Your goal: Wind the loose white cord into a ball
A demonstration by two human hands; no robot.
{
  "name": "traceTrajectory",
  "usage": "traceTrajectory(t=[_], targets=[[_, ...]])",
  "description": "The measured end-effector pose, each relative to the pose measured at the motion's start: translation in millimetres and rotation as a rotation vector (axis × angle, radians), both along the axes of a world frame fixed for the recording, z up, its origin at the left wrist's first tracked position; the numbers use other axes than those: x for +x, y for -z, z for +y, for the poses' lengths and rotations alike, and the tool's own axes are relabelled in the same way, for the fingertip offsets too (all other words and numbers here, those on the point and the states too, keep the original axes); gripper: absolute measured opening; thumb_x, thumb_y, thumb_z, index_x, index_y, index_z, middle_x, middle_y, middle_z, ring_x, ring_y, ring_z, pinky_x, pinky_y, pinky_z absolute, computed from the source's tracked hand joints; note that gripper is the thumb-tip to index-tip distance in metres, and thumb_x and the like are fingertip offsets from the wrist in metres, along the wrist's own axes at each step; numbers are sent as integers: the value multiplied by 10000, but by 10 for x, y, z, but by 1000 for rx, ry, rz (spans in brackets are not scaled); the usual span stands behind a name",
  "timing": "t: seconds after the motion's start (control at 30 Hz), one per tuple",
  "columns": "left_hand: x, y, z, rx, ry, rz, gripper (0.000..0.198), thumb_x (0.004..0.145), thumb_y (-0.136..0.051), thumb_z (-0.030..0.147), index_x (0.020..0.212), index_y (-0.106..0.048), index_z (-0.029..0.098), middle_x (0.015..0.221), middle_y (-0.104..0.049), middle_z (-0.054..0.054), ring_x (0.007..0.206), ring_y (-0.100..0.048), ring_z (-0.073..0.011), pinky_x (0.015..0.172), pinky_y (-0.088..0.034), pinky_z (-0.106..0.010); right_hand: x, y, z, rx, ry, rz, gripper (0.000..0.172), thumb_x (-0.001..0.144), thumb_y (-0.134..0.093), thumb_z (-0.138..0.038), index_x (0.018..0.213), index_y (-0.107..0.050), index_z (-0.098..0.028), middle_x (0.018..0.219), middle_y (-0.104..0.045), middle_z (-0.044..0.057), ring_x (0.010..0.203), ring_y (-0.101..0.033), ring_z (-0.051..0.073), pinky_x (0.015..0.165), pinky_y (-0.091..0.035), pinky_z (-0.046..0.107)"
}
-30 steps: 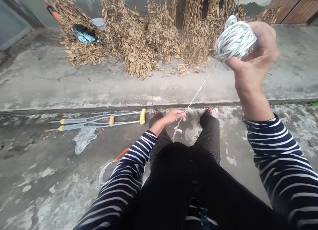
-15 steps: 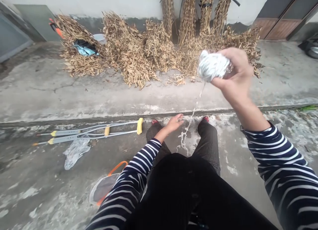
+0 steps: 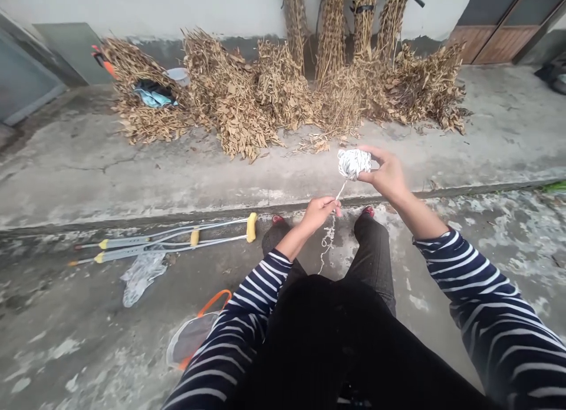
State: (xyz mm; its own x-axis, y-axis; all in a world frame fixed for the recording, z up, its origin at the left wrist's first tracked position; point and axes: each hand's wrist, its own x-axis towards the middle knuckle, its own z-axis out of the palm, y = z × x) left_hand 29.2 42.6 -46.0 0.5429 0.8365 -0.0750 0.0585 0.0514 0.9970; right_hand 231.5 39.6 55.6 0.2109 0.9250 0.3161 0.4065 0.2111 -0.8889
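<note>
A white twine ball (image 3: 352, 164) in the right hand (image 3: 385, 175), aluminium crutches (image 3: 124, 242) lying left.

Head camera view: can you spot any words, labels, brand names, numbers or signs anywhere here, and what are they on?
None can be read in this view.
The pair of metal crutches may carry small markings, but none can be made out.
The ball of white twine in the right hand shows no lettering.
The clear plastic bag on the concrete shows no readable print.
</note>
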Motion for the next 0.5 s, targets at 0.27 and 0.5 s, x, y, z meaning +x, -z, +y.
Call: traceTrajectory(t=[0.27,0.5], targets=[[-340,268,56,22,83,171,346,908,-598,469,832,-734,160,840,-786,-67,794,-667,-175,842,-494,-286,31,205,-26,8,105,320,619,520,-859,-265,1114,-730,-148,1141,-726,98,1057,-678,275,841,-633,436],[-353,394,95,56,214,161,401,916,-585,513,873,-760,155,943,-798,-79,918,-684,-184,951,-481,-293,90,147,-71,78,59,281,604,563,-885,-285,1132,-713,-176,1202,-707,88,1164,-667,301,944,-628,507]])
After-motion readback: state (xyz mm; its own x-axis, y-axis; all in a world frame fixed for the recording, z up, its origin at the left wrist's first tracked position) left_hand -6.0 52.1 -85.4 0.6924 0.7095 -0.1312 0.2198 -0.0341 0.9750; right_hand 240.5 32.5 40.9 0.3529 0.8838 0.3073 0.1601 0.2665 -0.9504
